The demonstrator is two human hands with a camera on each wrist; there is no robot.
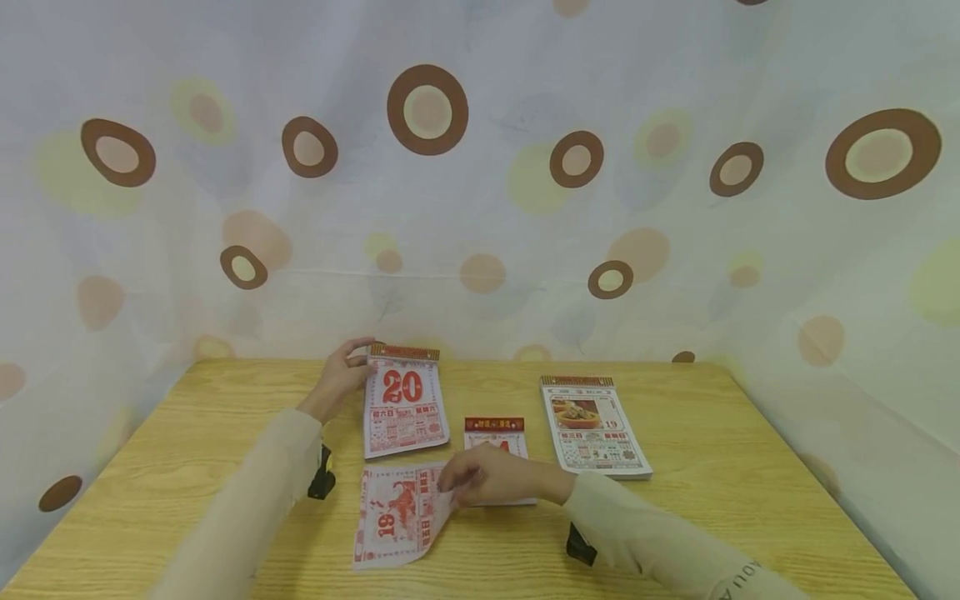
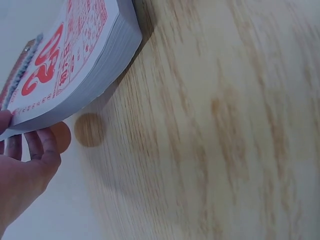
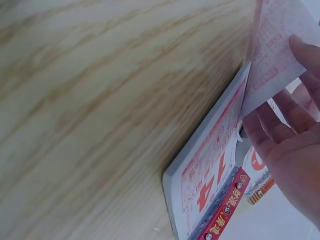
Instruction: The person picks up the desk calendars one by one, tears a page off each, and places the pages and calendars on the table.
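Your left hand (image 1: pixel 343 379) grips the left edge of the calendar marked 20 (image 1: pixel 405 410), near its top, the thumb on the upper face and the fingers underneath; in the left wrist view the frame's edge cuts off part of the thumb, and the pad covers some of the finger ends, while the thick stack of pages shows bent along its side; your right hand (image 1: pixel 491 477) pinches the right-hand corner of the loose sheet (image 1: pixel 393 517) between thumb and fingers, so that corner curls up off the table (image 1: pixel 690 442); the sheet is just in front of the calendar marked 20, its red 19 turned sideways, and whether the two edges touch is hard to tell; behind your right hand stands the red header of the small calendar (image 1: pixel 495 424), whose page is mostly covered in the head view, only part of a numeral showing; the right wrist view gives that numeral as 14, though its lower page is partly hidden by the raised sheet; the calendar with the food picture (image 1: pixel 596 429) lies to the right, well apart from the loose sheet, its fine print too small to read; a black strap piece (image 1: pixel 321 482) shows only in part beside your left sleeve (image 1: pixel 247 508); the lettering on your right sleeve (image 1: pixel 652 533) is cut off by the bottom edge.
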